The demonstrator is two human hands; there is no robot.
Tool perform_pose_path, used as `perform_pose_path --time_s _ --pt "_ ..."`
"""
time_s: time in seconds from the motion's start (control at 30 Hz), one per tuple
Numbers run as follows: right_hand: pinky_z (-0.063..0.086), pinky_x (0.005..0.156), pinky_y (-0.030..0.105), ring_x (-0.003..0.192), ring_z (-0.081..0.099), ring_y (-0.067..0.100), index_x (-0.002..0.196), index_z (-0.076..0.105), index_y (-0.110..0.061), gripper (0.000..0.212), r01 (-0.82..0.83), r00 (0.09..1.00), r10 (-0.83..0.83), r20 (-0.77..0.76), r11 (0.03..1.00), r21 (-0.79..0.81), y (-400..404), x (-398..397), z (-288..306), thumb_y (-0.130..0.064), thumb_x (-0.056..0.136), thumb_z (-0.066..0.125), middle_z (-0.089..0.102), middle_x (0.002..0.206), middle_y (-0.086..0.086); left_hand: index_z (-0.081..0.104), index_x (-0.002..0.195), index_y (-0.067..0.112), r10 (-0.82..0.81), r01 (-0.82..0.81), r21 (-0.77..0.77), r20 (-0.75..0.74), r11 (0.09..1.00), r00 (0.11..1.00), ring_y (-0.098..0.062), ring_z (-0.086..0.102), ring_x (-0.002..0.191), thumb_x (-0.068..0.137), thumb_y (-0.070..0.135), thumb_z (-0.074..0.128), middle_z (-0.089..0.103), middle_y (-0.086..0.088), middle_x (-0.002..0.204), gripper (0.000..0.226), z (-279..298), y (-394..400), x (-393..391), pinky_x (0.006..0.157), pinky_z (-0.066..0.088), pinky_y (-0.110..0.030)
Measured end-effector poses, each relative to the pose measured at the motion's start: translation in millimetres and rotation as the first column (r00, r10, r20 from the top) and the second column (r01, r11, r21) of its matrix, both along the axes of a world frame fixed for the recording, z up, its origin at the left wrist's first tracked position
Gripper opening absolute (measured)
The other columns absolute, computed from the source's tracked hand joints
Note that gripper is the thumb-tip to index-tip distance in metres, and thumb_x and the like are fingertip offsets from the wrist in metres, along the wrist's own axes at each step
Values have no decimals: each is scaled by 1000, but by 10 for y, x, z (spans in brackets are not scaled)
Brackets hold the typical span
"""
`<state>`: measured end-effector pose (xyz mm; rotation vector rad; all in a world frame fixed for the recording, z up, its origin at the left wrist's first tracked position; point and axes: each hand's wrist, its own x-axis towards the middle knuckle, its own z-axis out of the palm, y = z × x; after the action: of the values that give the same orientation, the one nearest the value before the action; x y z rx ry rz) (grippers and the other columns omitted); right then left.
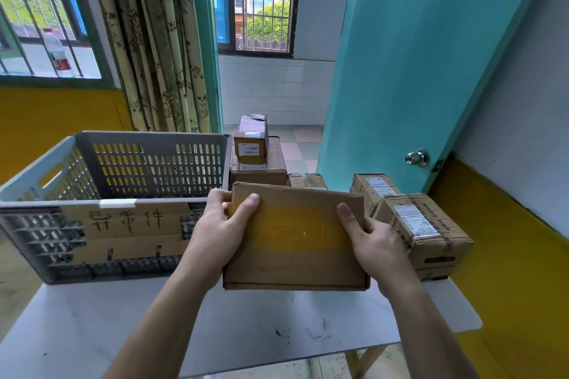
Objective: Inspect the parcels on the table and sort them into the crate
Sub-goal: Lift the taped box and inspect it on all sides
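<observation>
I hold a flat brown cardboard parcel (295,240) with a wide band of yellowish tape above the white table (123,323). My left hand (220,228) grips its left edge, thumb on top. My right hand (374,246) grips its right edge, thumb on top. The grey slotted crate (147,160) stands to the left on the table, with a cardboard sign with handwriting on its front wall. More parcels sit behind: a small upright box (251,138) on a larger box (261,168), a low box (306,180), and two taped boxes (428,231) at the right.
A teal door (431,55) with a metal knob (417,157) stands open at the right, close to the table's back corner. Curtains and barred windows are behind the crate. The table's front edge is near my arms.
</observation>
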<state>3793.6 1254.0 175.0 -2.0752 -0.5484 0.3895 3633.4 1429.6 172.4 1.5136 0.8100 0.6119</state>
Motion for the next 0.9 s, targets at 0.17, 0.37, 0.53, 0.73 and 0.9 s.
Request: perform_pose_path --time_s 0.17,0.37,0.53,0.73,0.9 --pt "43 63 18 82 54 -3 101 62 -33 48 9 1000 -10 19 997 73 -2 -7 3 -76 81 52 63 89 -19 46 108 29 23 -20 97 -28 995 999 -19 65 99 91 61 58 62 1 111 39 43 -66 -2 80 62 -43" --pt "40 64 16 80 54 -6 106 68 -35 46 36 986 -63 157 984 174 -36 2 2 -69 79 56 63 86 -24 47 111 25 31 -34 106 31 994 999 -14 63 103 93 52 61 63 4 113 36 74 -101 -27 72 54 -27" --pt "43 72 15 93 57 -6 111 58 -43 41 0 995 -26 97 967 256 -27 -89 -69 -66 78 57 63 98 -28 46 122 24 151 -153 73 29 986 988 -2 54 98 91 67 53 58 8 110 53 87 -78 -17 68 43 -25" --pt "30 59 14 74 45 -3 106 46 -27 37 96 995 -100 12 975 200 77 -111 -58 -62 97 41 50 86 -18 47 135 24 171 -173 50 51 984 984 -8 56 105 97 33 64 59 5 121 43 -40 -64 15 81 52 -36" --pt "35 59 20 83 51 -1 119 52 -19 31 112 994 -107 -38 976 188 112 -95 -137 -44 101 51 58 99 -10 43 150 26 136 -137 21 34 990 990 -20 56 120 98 28 63 58 4 134 56 -109 -8 26 97 55 -47"
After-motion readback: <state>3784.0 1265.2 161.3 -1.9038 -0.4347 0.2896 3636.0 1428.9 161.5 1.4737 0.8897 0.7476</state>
